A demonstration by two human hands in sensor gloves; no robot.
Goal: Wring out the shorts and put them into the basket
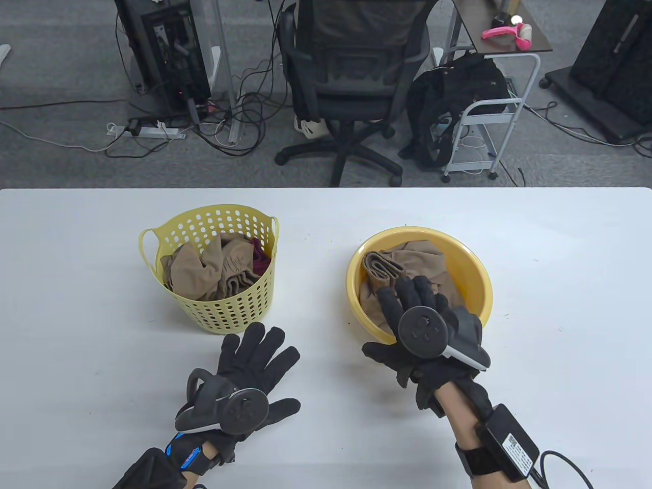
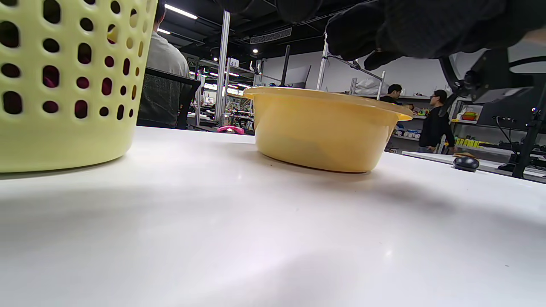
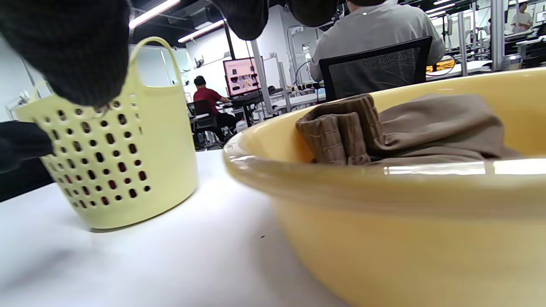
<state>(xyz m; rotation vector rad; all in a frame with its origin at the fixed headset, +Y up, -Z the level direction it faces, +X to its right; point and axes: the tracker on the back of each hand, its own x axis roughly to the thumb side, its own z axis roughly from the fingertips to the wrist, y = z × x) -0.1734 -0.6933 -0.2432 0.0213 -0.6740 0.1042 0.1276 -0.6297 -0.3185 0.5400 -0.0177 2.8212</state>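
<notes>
Shorts [image 1: 407, 270] lie in basin [image 1: 476, 277], directly under right hand [image 1: 423, 326]; fingers extended, nothing gripped. Left hand [image 1: 244, 377] flat, empty, nearer basket [image 1: 214, 305].

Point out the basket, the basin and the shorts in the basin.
basket [image 1: 239, 305], table view, front wall.
basin [image 1: 471, 277], table view, bare inner wall.
shorts [image 1: 423, 262], table view, middle of the cloth.

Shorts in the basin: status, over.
Left hand flat on table, fingers spread. Right hand open over shorts in basin. Basket already holds clothes.
</notes>
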